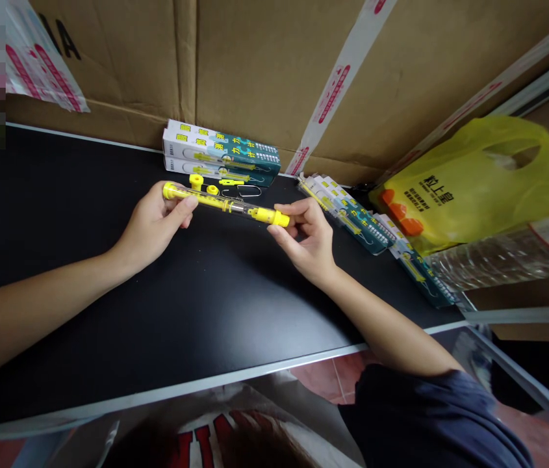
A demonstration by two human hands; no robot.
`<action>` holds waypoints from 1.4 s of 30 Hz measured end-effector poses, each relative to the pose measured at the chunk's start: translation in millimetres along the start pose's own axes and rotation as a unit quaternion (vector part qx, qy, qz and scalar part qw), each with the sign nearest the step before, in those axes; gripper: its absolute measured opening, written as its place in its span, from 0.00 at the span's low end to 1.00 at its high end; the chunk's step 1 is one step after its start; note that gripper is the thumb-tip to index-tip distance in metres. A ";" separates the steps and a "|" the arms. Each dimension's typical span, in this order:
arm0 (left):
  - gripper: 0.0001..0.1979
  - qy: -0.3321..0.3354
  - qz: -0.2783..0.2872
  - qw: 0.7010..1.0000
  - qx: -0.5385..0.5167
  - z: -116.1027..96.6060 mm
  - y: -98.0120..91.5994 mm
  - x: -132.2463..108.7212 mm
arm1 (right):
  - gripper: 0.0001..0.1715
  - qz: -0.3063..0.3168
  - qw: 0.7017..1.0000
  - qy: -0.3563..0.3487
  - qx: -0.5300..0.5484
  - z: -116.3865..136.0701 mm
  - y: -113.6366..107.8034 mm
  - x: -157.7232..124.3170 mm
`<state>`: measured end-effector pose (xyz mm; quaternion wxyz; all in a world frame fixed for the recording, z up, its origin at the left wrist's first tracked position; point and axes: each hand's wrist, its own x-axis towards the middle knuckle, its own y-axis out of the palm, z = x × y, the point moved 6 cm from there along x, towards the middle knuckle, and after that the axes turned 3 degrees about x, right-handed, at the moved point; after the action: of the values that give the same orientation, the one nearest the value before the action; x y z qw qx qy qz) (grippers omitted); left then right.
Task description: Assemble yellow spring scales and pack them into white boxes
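A clear tube with yellow ends [225,205] is held nearly level above the black table, its right end slightly lower. My left hand [154,221] pinches the tube's left end between thumb and fingers. At the other end, my right hand [309,240] grips the yellow cap with its fingertips. A spring and yellow parts show inside the transparent body. Just behind the tube lie a yellow plug [196,181], a small yellow ring [212,190], a yellow strip [231,182] and a bent metal wire hook [249,191].
Stacked printed boxes [220,155] stand at the back of the black table [196,312]. More boxes [352,214] lie in a row at the right. Beyond them is a yellow plastic bag [479,182] with orange items. Large cardboard [264,71] rises behind.
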<state>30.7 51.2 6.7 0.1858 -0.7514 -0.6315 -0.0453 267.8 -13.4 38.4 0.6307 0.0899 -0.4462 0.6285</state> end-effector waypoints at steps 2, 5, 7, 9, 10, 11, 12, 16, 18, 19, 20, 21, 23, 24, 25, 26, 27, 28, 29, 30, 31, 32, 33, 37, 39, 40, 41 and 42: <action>0.09 -0.008 0.001 1.000 0.011 -0.5 0.4 -0.3 | 0.12 -0.025 0.998 -0.051 -0.028 6.2 -3.8 3.5; 0.08 -0.010 0.003 1.000 0.023 -0.9 0.9 -0.9 | 0.10 -0.025 0.996 -0.081 -0.027 8.9 -3.5 5.7; 0.08 -0.008 0.002 1.000 0.024 -0.4 0.8 -1.0 | 0.09 -0.013 0.997 -0.069 -0.008 6.2 -1.0 4.6; 0.09 -0.006 0.001 1.000 0.022 0.8 0.6 -0.8 | 0.09 -0.001 0.999 -0.050 0.006 2.7 1.8 1.9; 0.09 -0.006 0.002 1.000 0.020 1.6 0.5 -0.6 | 0.10 0.003 0.999 -0.041 0.009 1.0 3.0 0.4; 0.10 -0.006 0.003 1.000 0.020 2.3 0.4 -0.5 | 0.10 0.006 0.999 -0.031 0.011 -0.7 4.0 -1.2; 0.10 -0.007 0.004 1.000 0.020 3.0 0.3 -0.3 | 0.11 0.007 1.000 -0.020 0.012 -2.3 4.7 -2.6; 0.13 -0.009 0.002 1.000 0.014 4.7 -0.2 0.2 | 0.14 0.010 0.999 0.032 0.030 -8.6 7.0 -6.3; 0.14 -0.007 0.004 1.000 0.006 4.5 0.5 0.2 | 0.14 0.014 0.998 0.049 0.045 -9.8 8.0 -6.8; 0.14 -0.005 0.004 1.000 0.002 4.1 0.9 0.2 | 0.14 0.015 0.997 0.055 0.050 -9.9 8.3 -6.5; 0.14 -0.002 0.003 1.000 0.000 3.7 1.3 0.1 | 0.15 0.013 0.997 0.061 0.053 -10.1 8.0 -5.9; 0.14 0.000 0.002 1.000 -0.001 3.1 1.5 0.0 | 0.15 0.010 0.996 0.067 0.055 -10.2 7.3 -5.1; 0.14 0.005 -0.002 1.000 -0.001 1.9 1.7 -0.2 | 0.17 0.004 0.995 0.079 0.058 -10.5 5.2 -2.8; 0.14 0.007 -0.004 1.000 -0.002 1.2 1.6 -0.4 | 0.17 0.001 0.995 0.079 0.057 -10.1 3.7 -1.3; 0.14 0.007 -0.005 1.000 -0.004 0.6 1.3 -0.6 | 0.17 -0.003 0.996 0.075 0.054 -9.2 1.7 0.5; 0.14 0.006 -0.009 1.000 -0.005 0.0 0.7 -0.9 | 0.17 -0.008 0.997 0.066 0.049 -8.1 -0.7 2.3; 0.14 0.004 -0.013 1.000 -0.003 -0.8 -0.3 -1.2 | 0.16 -0.014 0.997 0.060 0.046 -7.4 -3.1 4.2; 0.13 0.004 -0.019 1.000 0.005 -1.7 -1.4 -1.6 | 0.16 -0.021 0.997 0.058 0.047 -7.3 -5.6 6.0; 0.13 0.003 -0.023 1.000 0.016 -2.9 -2.4 -2.1 | 0.17 -0.027 0.996 0.063 0.054 -8.2 -7.6 7.6; 0.13 0.004 -0.025 0.999 0.029 -4.4 -3.0 -2.6 | 0.17 -0.030 0.994 0.075 0.068 -10.0 -9.1 8.9; 0.13 0.007 -0.022 0.999 0.045 -6.2 -3.1 -3.3 | 0.18 -0.030 0.992 0.091 0.086 -12.2 -9.7 10.1; 0.12 0.012 -0.016 0.998 0.061 -8.3 -2.6 -4.1 | 0.19 -0.029 0.989 0.105 0.104 -14.2 -9.8 11.0; 0.12 0.016 -0.005 0.997 0.078 -10.2 -1.5 -4.9 | 0.20 -0.029 0.986 0.116 0.120 -15.6 -9.8 11.7; 0.12 0.032 0.024 0.989 0.140 -16.1 1.7 -8.7 | 0.21 -0.027 0.980 0.124 0.155 -16.0 -9.6 13.5; 0.14 0.039 0.038 0.986 0.155 -17.6 3.0 -10.1 | 0.22 -0.022 0.980 0.125 0.152 -15.0 -9.9 13.9; 0.15 0.043 0.048 0.985 0.161 -18.0 4.0 -10.6 | 0.23 -0.019 0.981 0.126 0.147 -14.6 -10.3 14.1; 0.16 0.047 0.058 0.983 0.166 -18.3 5.0 -11.0 | 0.23 -0.017 0.982 0.126 0.143 -14.1 -10.9 14.3; 0.17 0.050 0.065 0.982 0.169 -18.3 5.8 -11.3 | 0.23 -0.015 0.982 0.123 0.140 -13.5 -11.5 14.6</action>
<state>37.1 33.7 18.9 0.3437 -0.7455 -0.5698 0.0368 281.1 3.9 45.5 0.6716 0.1058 -0.2711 0.6813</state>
